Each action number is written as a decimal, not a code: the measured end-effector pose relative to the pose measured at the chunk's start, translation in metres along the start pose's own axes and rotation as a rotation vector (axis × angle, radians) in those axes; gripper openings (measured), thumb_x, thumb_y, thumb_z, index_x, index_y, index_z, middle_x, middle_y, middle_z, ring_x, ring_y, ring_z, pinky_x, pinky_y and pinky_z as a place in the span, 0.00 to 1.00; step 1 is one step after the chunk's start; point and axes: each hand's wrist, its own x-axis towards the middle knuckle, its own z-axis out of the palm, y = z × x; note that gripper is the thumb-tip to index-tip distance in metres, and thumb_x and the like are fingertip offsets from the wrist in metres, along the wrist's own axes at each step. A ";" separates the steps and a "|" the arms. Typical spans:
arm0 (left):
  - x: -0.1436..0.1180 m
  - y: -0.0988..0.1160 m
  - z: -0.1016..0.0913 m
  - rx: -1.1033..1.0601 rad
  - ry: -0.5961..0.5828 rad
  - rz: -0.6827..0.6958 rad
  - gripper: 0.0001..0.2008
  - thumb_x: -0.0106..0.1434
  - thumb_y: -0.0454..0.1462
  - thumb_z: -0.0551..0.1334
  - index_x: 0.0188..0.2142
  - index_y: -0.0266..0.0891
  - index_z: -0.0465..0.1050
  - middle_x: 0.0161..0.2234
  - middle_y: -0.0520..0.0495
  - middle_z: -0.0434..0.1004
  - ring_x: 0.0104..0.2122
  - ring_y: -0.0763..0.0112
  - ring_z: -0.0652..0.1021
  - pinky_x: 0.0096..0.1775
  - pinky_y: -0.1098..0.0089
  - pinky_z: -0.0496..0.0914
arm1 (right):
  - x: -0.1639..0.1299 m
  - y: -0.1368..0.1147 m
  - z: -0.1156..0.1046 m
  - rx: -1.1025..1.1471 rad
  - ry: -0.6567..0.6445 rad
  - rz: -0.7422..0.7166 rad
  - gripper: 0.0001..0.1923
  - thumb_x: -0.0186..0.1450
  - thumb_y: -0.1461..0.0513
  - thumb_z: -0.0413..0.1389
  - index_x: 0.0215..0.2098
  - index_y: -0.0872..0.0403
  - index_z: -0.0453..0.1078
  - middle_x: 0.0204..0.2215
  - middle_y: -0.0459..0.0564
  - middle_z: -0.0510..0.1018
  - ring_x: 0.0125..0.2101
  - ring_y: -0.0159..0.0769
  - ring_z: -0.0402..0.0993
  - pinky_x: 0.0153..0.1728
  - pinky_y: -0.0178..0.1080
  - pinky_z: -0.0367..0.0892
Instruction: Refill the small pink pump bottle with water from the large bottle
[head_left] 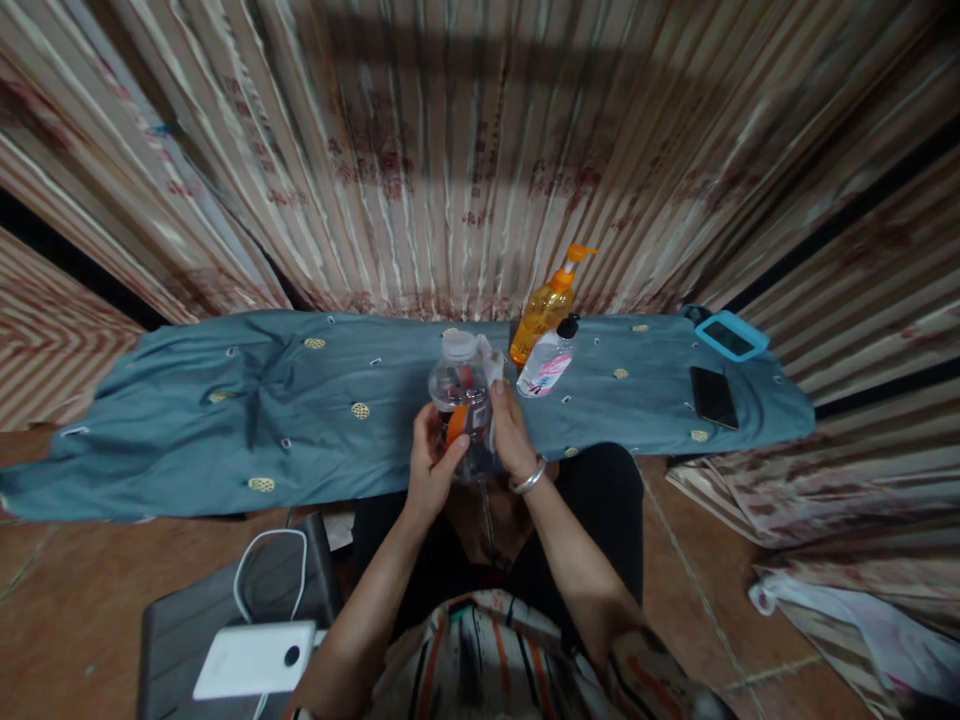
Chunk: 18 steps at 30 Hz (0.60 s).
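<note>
A clear plastic bottle (459, 385) with a whitish cap and an orange and dark label is held upright above the near edge of the cloth-covered table. My left hand (433, 465) grips its left side, the thumb lying across the label. On the other side my right hand (511, 430) presses a white tissue or cloth (491, 362) against the bottle. Its fingers are partly hidden behind that wipe. Just beyond my right hand stand a clear bottle with a black cap (546, 362) and an amber pump bottle with an orange top (541, 318).
A blue-green patterned cloth (172, 400) covers the narrow table. At its right end lie a dark phone (713, 397) and a blue-framed device (731, 337). Striped curtains (450, 180) hang close behind. A white power bank (255, 660) with a cable rests on a grey stool (176, 625) at lower left.
</note>
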 end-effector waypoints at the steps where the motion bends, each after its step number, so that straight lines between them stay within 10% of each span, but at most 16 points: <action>1: 0.001 0.002 0.000 0.022 -0.011 0.022 0.36 0.53 0.48 0.76 0.57 0.44 0.67 0.57 0.42 0.76 0.58 0.59 0.79 0.60 0.61 0.73 | -0.007 0.003 0.004 -0.017 -0.005 -0.003 0.39 0.69 0.34 0.49 0.65 0.49 0.71 0.66 0.52 0.75 0.71 0.45 0.64 0.74 0.48 0.54; 10: 0.037 0.018 -0.015 0.072 0.102 0.073 0.34 0.44 0.50 0.80 0.47 0.41 0.73 0.41 0.50 0.81 0.39 0.66 0.81 0.45 0.67 0.76 | -0.037 0.047 0.009 -0.027 -0.105 0.118 0.28 0.74 0.43 0.54 0.59 0.52 0.74 0.61 0.57 0.78 0.60 0.47 0.76 0.65 0.59 0.66; 18: 0.049 -0.018 -0.024 0.389 0.030 0.146 0.36 0.38 0.48 0.82 0.46 0.41 0.78 0.52 0.42 0.77 0.58 0.49 0.77 0.64 0.49 0.69 | 0.035 0.023 0.009 0.007 -0.042 0.051 0.24 0.74 0.47 0.57 0.59 0.54 0.73 0.60 0.56 0.77 0.59 0.47 0.76 0.62 0.58 0.69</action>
